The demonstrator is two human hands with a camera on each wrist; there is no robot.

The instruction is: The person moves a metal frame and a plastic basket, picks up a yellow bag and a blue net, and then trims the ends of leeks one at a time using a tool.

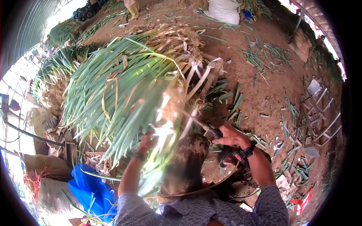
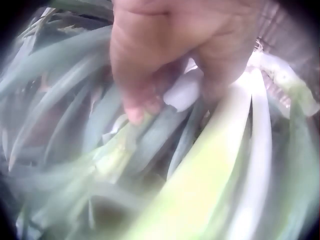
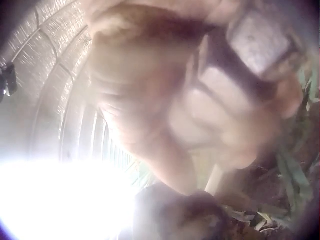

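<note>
A big pile of long green onions (image 1: 113, 83) lies before me, green leaves to the left and roots to the far right. My left hand (image 1: 148, 142) grips green onions at its near edge. In the left wrist view, fingers and thumb of the left hand (image 2: 170, 55) close around a pale stalk (image 2: 184, 90), leaves hanging below. My right hand (image 1: 230, 136) holds a slim rod-shaped tool (image 1: 203, 125) by its dark handle; its tip points toward the white stalks. The right wrist view shows the right hand (image 3: 200, 110) with curled fingers around a squared grey end (image 3: 260, 40). Glare blurs the held stalks.
A thin hose (image 1: 188, 194) curves across the lap. Blue cloth (image 1: 90, 190) and sacks (image 1: 56, 194) lie at the left. Leaf scraps (image 1: 256, 56) litter the dirt floor; a metal frame (image 1: 320, 120) stands at the right. A white sack (image 1: 223, 10) and another person's legs (image 1: 132, 9) are behind.
</note>
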